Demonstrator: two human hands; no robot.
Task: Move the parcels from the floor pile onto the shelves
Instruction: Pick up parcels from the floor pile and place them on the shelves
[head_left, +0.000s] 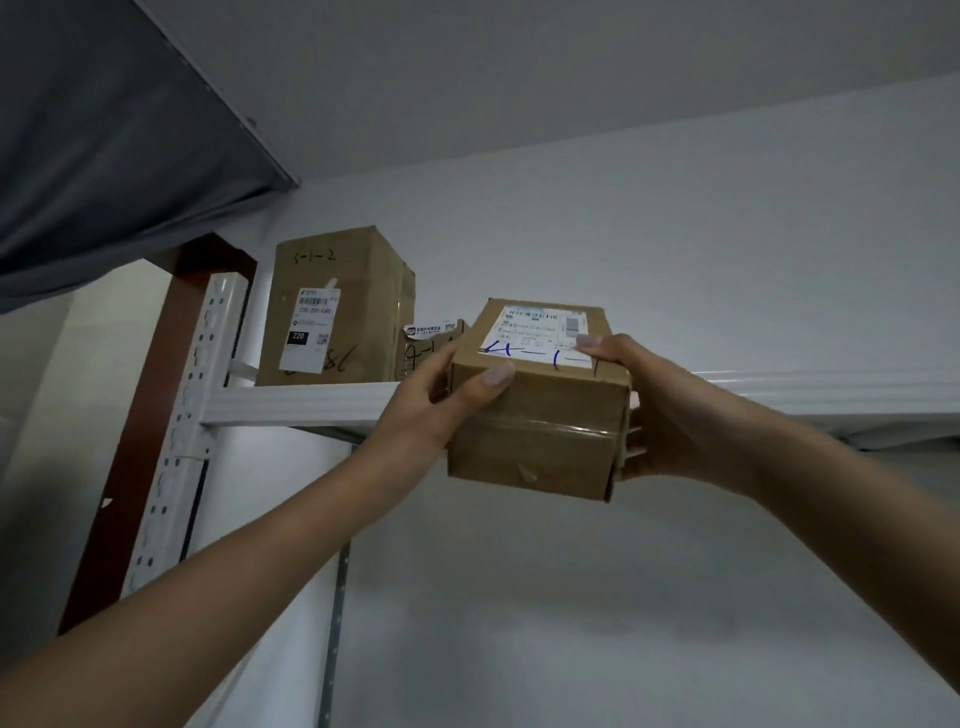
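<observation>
White wall, shelf (301, 402) rail across mid-frame. Left hand (415, 415) and right hand (675, 410) grip parcel (540, 421) by opposite sides, centre frame, straddling rail height. Probably up-and-forward next, right of tall box (332, 312).

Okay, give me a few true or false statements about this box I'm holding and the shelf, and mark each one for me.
1. The left hand and the right hand both grip the small cardboard parcel. True.
2. The small cardboard parcel already sits on the shelf. False: it is held up in front of the white shelf beam, with its underside below the beam.
3. A tall cardboard box stands on the shelf, to the left of the held parcel. True.
4. The shipping label on the held parcel carries red handwriting. False: the pen marks across it are blue.
</observation>
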